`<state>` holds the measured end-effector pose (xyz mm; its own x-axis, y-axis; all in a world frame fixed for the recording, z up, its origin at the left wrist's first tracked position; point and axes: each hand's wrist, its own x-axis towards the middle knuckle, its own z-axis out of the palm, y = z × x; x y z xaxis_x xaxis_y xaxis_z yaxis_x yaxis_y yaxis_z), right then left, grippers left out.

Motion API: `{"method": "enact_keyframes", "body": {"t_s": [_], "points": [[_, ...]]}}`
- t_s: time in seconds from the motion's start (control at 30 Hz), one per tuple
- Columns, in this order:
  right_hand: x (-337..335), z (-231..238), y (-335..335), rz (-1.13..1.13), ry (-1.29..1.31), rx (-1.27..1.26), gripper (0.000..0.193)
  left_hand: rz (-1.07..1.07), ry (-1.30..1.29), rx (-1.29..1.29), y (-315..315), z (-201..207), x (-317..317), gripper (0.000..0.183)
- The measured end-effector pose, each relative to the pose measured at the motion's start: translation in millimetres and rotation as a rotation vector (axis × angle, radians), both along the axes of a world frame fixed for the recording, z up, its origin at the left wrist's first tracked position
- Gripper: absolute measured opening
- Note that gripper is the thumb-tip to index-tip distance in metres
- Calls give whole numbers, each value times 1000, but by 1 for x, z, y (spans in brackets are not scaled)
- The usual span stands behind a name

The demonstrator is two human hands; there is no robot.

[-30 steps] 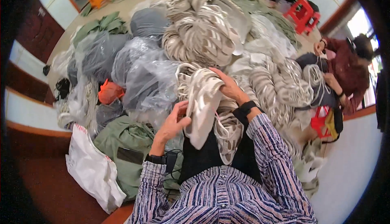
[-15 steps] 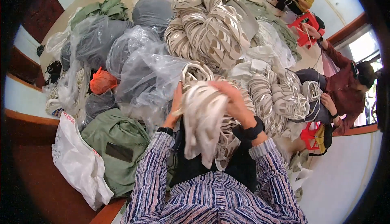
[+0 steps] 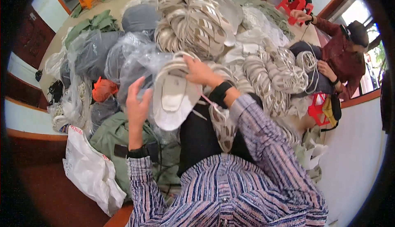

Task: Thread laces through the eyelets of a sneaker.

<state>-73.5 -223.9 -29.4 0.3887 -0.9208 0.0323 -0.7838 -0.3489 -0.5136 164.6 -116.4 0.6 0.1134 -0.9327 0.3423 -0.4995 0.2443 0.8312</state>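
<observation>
Right hand (image 3: 200,71) is up top, fingers pinched on the upper rim of a stack of white sole-shaped pieces (image 3: 175,97), and a thin pink string (image 3: 205,100) trails from there toward the wrist. Left hand (image 3: 138,101) sits open, palm flat against the left edge of the same stack, more propping than gripping. So the two hands are apart, one on each side, with the stack held up in front of the chest over a black cloth (image 3: 201,138) on the lap.

If you ask me, the trick here is keeping the left palm pressed in so the pieces stay nested, since only the top is really clamped and the lower ones could fan out. I'd also watch that string so it doesn't snag on the sleeve.

Around it: clear plastic bags (image 3: 123,60) of stuff to the left, a big heap of bundled white pieces (image 3: 197,25) beyond, a green garment (image 3: 113,138) and a white bag (image 3: 88,171) lower left. Another person (image 3: 341,58) is working on their own bundle off to the right.
</observation>
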Motion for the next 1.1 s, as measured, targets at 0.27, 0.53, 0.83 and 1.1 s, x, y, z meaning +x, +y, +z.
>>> {"method": "enact_keyframes", "body": {"t_s": [0.27,0.53,0.83,1.1], "points": [[-133,-19,83,106,-18,161,40,204,-693,-235,23,-63,-47,30],[-150,-61,127,25,-296,43,34,-333,-180,79,51,-80,-167,17],[-147,-67,132,-252,-600,180,22,-60,-138,218,47,-98,-190,22],[-143,-76,146,-247,-430,54,40,-175,-259,407,9,-126,-181,31]]}}
